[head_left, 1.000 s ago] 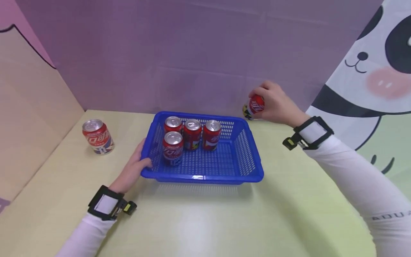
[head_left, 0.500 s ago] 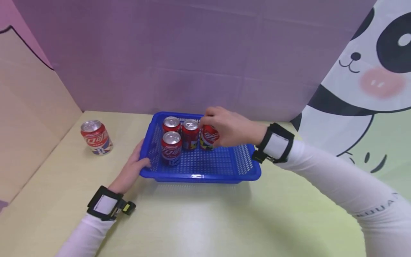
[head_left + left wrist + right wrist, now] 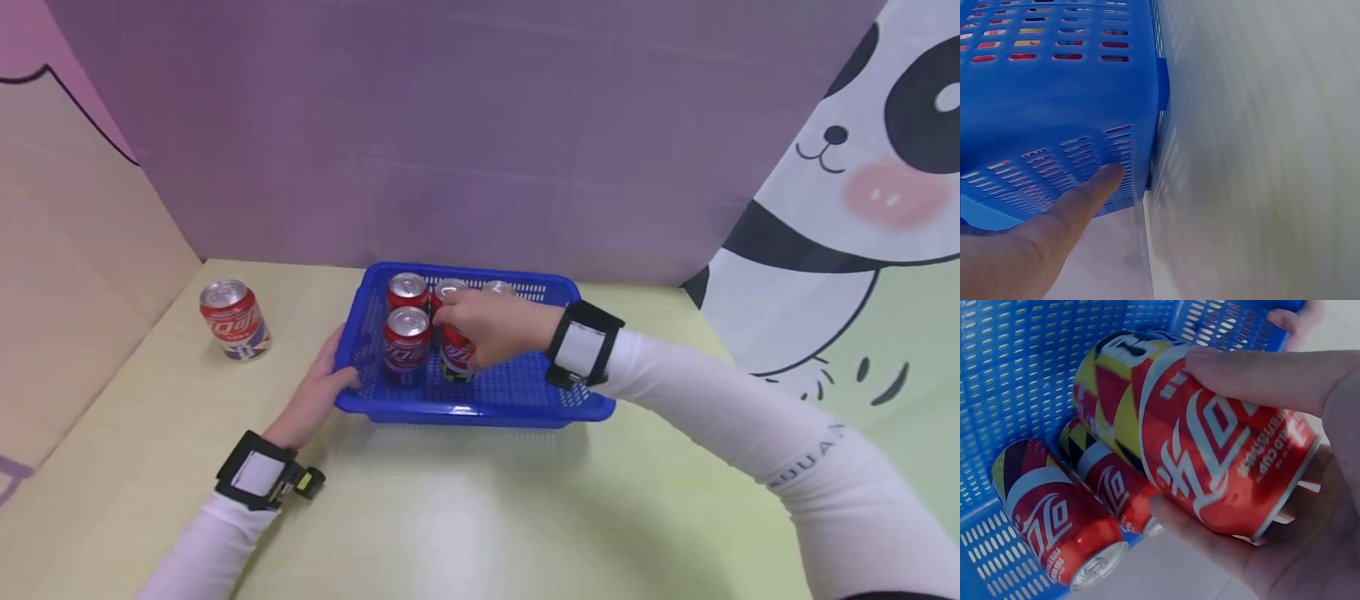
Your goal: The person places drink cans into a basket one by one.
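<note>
My right hand (image 3: 501,327) grips a red soda can (image 3: 456,357) inside the blue plastic basket (image 3: 480,410), thumb and fingers on opposite sides. In the right wrist view that can (image 3: 1210,450) shows white lettering and a yellow-black band, close beside two standing cans. At the basket's left side, my left hand (image 3: 318,390) holds the rim, thumb over it. One finger (image 3: 1079,200) lies against the perforated wall in the left wrist view. Several red cans stand in the basket, including a front-left can (image 3: 407,350); my right hand partly covers the back ones.
Another red can (image 3: 236,323) stands on the pale table (image 3: 450,517), left of the basket. Behind the table hangs a purple cloth backdrop (image 3: 465,133). A panda print (image 3: 817,258) covers the right side.
My right hand has carried the can from beyond the basket's back right corner, leftward and down into the basket, next to the front-left can. My left hand has stayed on the rim.
</note>
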`<state>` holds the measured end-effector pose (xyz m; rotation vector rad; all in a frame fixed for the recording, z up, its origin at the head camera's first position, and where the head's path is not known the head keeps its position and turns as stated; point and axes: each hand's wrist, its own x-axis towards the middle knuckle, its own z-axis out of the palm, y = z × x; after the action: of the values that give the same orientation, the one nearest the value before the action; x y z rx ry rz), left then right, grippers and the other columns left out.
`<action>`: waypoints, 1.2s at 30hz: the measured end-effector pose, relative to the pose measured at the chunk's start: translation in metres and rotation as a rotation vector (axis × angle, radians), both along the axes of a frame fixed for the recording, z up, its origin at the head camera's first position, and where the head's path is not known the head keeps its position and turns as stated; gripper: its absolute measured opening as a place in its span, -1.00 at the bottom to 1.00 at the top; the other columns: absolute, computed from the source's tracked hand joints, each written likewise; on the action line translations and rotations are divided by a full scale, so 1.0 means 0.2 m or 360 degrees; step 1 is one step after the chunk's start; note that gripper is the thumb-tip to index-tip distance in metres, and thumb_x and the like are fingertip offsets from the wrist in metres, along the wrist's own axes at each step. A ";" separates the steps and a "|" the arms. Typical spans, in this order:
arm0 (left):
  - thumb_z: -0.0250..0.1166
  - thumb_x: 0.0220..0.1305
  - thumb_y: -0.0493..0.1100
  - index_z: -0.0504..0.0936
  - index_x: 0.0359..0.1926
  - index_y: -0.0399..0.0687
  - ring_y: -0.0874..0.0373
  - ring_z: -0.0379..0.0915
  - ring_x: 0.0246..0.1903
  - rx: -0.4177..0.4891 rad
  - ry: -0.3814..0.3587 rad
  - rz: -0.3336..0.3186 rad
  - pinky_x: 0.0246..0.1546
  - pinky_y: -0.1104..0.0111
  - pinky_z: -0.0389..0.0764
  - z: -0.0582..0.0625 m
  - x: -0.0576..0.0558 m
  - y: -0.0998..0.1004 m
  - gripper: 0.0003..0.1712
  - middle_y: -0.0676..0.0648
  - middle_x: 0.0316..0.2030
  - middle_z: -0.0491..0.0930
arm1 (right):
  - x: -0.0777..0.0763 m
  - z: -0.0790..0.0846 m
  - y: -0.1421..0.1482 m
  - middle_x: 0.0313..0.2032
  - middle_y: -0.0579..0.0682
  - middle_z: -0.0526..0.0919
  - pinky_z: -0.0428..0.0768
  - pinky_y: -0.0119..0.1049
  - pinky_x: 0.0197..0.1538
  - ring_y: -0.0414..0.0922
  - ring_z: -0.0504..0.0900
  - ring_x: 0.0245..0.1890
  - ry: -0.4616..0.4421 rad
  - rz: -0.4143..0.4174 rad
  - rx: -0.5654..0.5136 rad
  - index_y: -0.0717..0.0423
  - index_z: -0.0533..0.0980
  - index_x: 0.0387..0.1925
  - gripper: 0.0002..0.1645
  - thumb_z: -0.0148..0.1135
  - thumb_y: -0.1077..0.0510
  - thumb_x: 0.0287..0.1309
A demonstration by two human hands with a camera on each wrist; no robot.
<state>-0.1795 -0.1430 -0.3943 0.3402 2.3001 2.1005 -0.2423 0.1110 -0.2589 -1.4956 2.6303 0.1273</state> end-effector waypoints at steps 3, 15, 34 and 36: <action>0.06 0.13 -0.43 -0.24 0.56 -0.10 -0.11 -0.10 0.39 -0.0007 -0.0003 -0.0010 0.35 -0.03 -0.05 -0.01 0.00 0.01 0.04 -0.24 0.51 -0.13 | -0.01 -0.04 -0.01 0.00 0.02 0.56 0.56 -0.35 -0.06 -0.14 0.53 -0.06 -0.0007 -0.0057 0.0043 0.22 0.52 0.16 -0.21 0.60 0.13 -0.18; 0.04 0.14 -0.43 -0.26 0.57 -0.08 -0.14 -0.09 0.39 -0.0006 -0.0014 -0.0002 0.34 -0.05 -0.03 -0.01 0.00 0.00 0.04 -0.25 0.51 -0.15 | -0.06 -0.13 -0.03 -0.04 0.00 0.60 0.59 -0.39 -0.19 -0.17 0.59 -0.18 -0.0036 -0.0161 0.0096 0.14 0.55 0.13 -0.24 0.63 0.09 -0.17; 0.05 0.11 -0.43 -0.24 0.56 -0.10 -0.11 -0.10 0.40 -0.0009 0.0019 0.0002 0.35 -0.04 -0.05 -0.01 0.00 0.00 0.04 -0.24 0.50 -0.11 | -0.08 -0.22 -0.05 -0.09 0.05 0.60 0.61 -0.25 -0.06 -0.10 0.59 -0.14 0.0252 -0.0117 0.0047 0.17 0.55 0.04 -0.24 0.63 -0.06 -0.20; 0.05 0.11 -0.44 -0.23 0.56 -0.10 -0.11 -0.11 0.40 -0.0007 0.0022 0.0002 0.35 -0.04 -0.06 -0.01 0.00 0.00 0.04 -0.24 0.50 -0.11 | -0.07 -0.22 -0.06 -0.07 0.05 0.60 0.62 -0.22 -0.08 -0.08 0.59 -0.12 0.0294 -0.0138 0.0056 0.17 0.55 0.06 -0.22 0.62 -0.10 -0.19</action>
<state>-0.1804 -0.1430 -0.3966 0.3543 2.3129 2.1002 -0.2570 0.0997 -0.3035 -1.4197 2.8141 0.3168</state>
